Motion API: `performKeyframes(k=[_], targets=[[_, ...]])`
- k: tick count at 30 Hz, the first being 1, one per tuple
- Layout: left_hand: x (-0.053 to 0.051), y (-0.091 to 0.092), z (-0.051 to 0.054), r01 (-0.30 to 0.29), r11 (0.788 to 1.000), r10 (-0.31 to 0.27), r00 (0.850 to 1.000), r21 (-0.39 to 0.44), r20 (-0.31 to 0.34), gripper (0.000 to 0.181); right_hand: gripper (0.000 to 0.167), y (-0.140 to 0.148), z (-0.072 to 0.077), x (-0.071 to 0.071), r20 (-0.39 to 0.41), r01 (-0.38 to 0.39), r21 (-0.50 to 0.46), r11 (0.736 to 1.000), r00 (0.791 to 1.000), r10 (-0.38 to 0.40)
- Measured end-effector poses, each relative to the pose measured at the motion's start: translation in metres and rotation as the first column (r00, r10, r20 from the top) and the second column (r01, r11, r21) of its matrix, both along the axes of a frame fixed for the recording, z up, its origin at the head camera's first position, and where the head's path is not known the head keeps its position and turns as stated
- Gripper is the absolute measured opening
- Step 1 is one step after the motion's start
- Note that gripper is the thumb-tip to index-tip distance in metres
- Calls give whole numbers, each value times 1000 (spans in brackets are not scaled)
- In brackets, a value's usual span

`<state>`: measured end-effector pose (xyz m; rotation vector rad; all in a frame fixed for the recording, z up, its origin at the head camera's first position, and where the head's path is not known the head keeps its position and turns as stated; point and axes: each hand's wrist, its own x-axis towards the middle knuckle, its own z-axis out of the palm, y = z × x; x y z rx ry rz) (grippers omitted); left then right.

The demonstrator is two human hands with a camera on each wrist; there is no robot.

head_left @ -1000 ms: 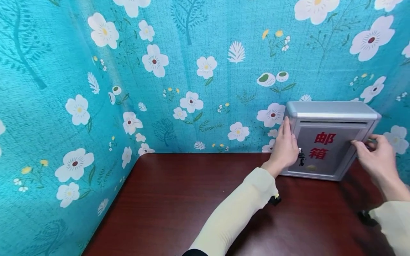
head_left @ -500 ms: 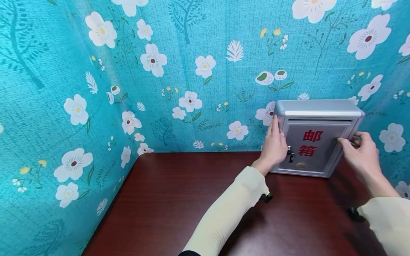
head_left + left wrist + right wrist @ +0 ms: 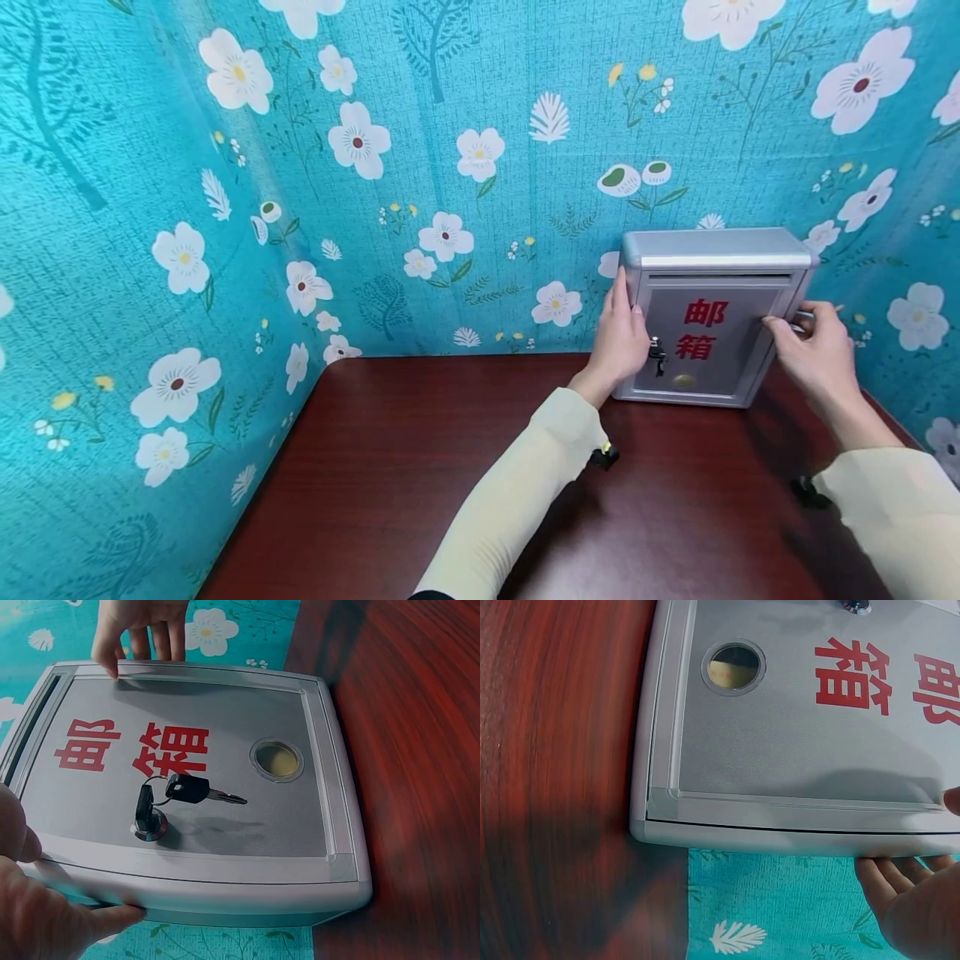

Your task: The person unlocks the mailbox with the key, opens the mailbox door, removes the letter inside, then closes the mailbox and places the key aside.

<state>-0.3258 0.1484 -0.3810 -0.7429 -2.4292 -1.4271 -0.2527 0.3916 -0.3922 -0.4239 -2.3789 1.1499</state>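
Observation:
A silver metal mailbox (image 3: 738, 354) with red characters and a slot (image 3: 720, 276) near its top stands upright at the back of the table, by the curtain. My left hand (image 3: 621, 335) holds its left side, thumb at the front edge and fingers along the side. On the opposite side my right hand (image 3: 819, 354) grips the edge, thumb on the front and fingers round the side. A black-headed key (image 3: 187, 788) hangs by a ring from another key in the door's lock (image 3: 150, 825). Through the round window (image 3: 276, 760) something yellowish shows inside.
The dark red wooden table (image 3: 420, 467) extends to the left and front of the mailbox. A turquoise flowered curtain (image 3: 525, 208) closes off the back and the left side. Small black devices (image 3: 604, 456) sit at both wrists.
The mailbox has moved left along the back of the table, with both hands holding its sides throughout. The head view has shifted slightly.

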Motion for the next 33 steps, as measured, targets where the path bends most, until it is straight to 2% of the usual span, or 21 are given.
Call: performKeyframes(k=[7,15,25,33], targets=[[-1,-7,-1,-17,1000,17,1000,6,11,67,74,-8,2,-1,21,-10,-8,1000,1000,11],[-3,-13,0,-39,999,39,999,17,7,65,72,-14,0,-7,-10,-18,2,1000,1000,18],[0,-25,2,-53,998,52,998,30,34,66,75,-25,1,-12,-10,-33,-21,999,999,33],[-1,-30,-1,-66,997,65,997,50,31,65,70,-33,1,-13,-20,-47,-36,998,999,46]])
